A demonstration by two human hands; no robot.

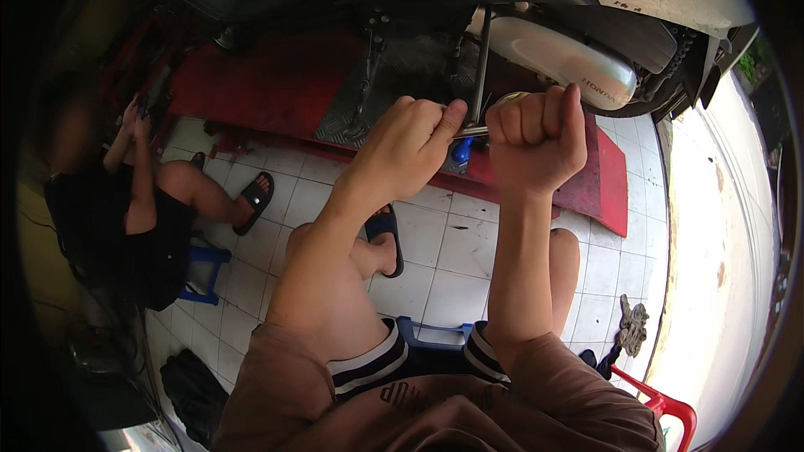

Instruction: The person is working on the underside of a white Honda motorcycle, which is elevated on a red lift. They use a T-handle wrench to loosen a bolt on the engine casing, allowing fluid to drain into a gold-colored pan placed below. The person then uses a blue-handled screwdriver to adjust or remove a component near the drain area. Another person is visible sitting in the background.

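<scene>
Both my hands are up against the side of a motorbike, closed on the crossbar of a metal T-handle wrench (481, 67). My left hand (404, 144) wraps the bar's left end, with the thumb lying along it. Fingers curled, my right hand (538, 138) grips the other end. The shaft runs from between my hands toward the bike's lower side, beside the silver-white engine cover (559, 59); what its tip meets is hard to make out. Just below the bar, a small blue object (462, 151) shows on the platform.
Under the bike lies a red lift platform (260, 84) with a dark metal plate. At left, another person (126, 201) sits by a blue stool (203, 272), holding something dark. A red plastic chair (670, 406) and a rag (632, 326) are at lower right.
</scene>
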